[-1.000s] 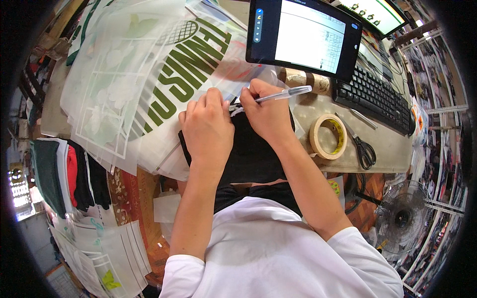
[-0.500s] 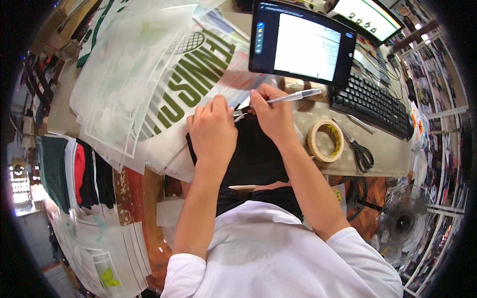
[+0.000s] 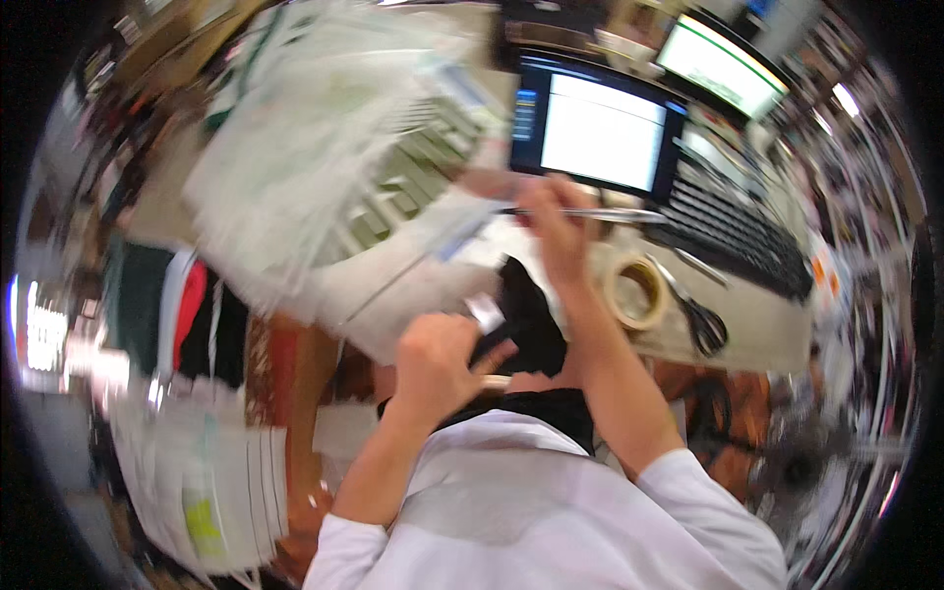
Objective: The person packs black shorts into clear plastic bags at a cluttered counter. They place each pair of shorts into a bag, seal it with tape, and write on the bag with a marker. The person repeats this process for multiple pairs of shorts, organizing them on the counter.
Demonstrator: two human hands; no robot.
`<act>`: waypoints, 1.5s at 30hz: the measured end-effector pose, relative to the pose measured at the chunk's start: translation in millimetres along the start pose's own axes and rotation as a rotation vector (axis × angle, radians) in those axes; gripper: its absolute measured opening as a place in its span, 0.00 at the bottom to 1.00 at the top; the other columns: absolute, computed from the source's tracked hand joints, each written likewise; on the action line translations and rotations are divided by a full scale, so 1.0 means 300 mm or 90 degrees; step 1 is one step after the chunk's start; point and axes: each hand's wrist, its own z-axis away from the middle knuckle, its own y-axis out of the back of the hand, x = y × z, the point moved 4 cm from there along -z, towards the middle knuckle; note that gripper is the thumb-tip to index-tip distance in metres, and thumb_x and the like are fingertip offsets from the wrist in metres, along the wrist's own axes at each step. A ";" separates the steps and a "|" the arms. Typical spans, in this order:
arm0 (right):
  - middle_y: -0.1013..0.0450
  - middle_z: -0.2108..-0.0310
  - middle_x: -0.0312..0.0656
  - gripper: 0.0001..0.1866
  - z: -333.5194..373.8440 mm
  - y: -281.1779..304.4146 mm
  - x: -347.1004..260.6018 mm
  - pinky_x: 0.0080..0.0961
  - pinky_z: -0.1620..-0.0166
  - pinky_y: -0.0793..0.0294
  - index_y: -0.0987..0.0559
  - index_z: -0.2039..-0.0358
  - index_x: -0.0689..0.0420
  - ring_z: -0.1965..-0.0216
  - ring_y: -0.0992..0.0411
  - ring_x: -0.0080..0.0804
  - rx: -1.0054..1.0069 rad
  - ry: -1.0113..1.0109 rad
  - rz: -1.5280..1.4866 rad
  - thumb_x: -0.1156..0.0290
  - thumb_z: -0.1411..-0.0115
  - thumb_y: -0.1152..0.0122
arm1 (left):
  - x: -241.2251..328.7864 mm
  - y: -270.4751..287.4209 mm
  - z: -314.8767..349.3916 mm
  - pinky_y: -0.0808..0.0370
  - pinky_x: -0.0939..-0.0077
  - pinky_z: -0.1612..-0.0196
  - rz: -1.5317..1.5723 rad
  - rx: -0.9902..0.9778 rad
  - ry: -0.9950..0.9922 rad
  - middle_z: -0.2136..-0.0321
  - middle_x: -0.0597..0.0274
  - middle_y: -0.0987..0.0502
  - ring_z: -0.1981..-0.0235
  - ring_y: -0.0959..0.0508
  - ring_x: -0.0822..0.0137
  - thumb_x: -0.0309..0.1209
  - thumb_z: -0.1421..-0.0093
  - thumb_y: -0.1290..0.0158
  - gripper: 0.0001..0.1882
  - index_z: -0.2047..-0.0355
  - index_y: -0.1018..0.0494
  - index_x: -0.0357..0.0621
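Above the table's near part, my right hand (image 3: 559, 236) grips a clear-barrelled pen (image 3: 624, 214), which points right, toward the tablet. My left hand (image 3: 438, 359) is lower and closer to my body, with its fingers closed on a piece of black cloth (image 3: 531, 320). A small white label (image 3: 485, 312) shows on the cloth beside that hand's fingers. The cloth hangs over the table's front edge onto my lap, and part of it is hidden behind the left hand. Motion blur softens the picture.
Large translucent sheets with green lettering (image 3: 324, 147) cover the table's left side. A tablet (image 3: 602, 126) stands at the back, with a keyboard (image 3: 733, 226) right of it. A tape roll (image 3: 615, 295) and black-handled scissors (image 3: 706, 329) lie near the right front. Folded clothes (image 3: 138, 305) hang at left.
My left hand has come down and toward my body, drawing the black cloth with it and exposing its white label. My right hand has parted from the cloth, still holding the pen.
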 end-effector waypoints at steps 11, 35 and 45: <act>0.35 0.80 0.28 0.15 0.059 0.114 0.179 0.13 0.75 0.38 0.29 0.78 0.54 0.78 0.39 0.14 -0.030 -0.176 0.191 0.63 0.36 0.44 | 0.177 1.031 0.445 0.31 0.60 0.68 -0.445 0.197 0.065 0.75 0.58 0.30 0.73 0.27 0.52 0.50 0.63 0.34 0.28 0.71 0.28 0.42; 0.30 0.71 0.31 0.12 0.040 0.040 0.158 0.17 0.71 0.33 0.24 0.64 0.56 0.72 0.32 0.18 0.004 -0.122 0.205 0.60 0.33 0.50 | -0.639 1.656 1.203 0.52 0.68 0.32 -0.510 0.018 0.846 0.34 0.55 0.44 0.32 0.47 0.60 0.56 0.36 0.58 0.35 0.36 0.42 0.49; 0.26 0.69 0.37 0.09 -0.068 -0.141 0.155 0.20 0.63 0.30 0.25 0.61 0.60 0.67 0.29 0.20 -0.217 -0.046 0.216 0.68 0.35 0.45 | -0.693 1.869 1.490 0.40 0.53 0.39 -0.756 0.112 1.206 0.40 0.43 0.38 0.40 0.36 0.45 0.66 0.42 0.60 0.43 0.36 0.42 0.49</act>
